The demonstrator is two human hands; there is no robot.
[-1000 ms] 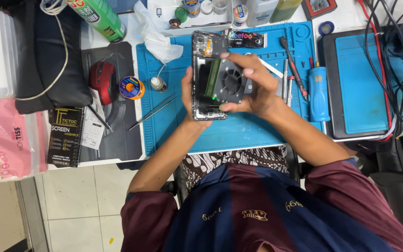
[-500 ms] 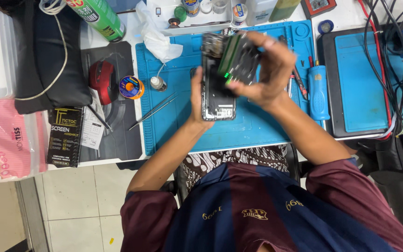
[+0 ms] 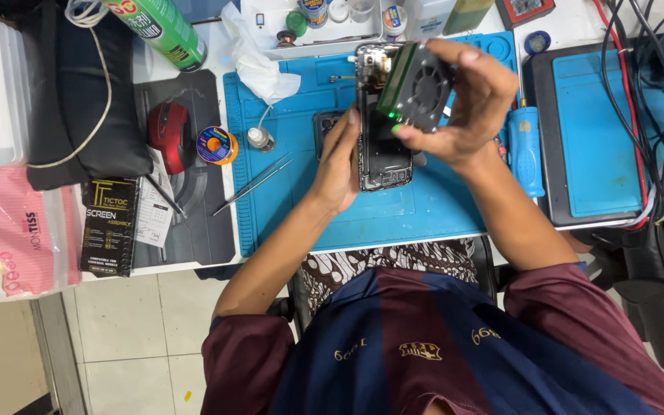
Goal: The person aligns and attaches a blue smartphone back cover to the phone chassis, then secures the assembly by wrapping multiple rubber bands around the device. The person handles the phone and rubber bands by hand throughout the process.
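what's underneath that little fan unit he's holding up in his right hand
Under the tilted fan unit, gripped by the right hand, lies an opened phone on the blue mat, steadied by the left hand. The phone's upper part is covered by the fan.

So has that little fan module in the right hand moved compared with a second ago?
Yes. The fan module has lifted off the opened phone and tilted, now nearer the blue mat's far edge, held in the right hand.

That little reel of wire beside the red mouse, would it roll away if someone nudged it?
Probably not: the solder reel lies flat on its round face, so it would likely slide rather than roll. It looks small yet probably heavy for its size. Stood on edge, it might roll off the grey mat.
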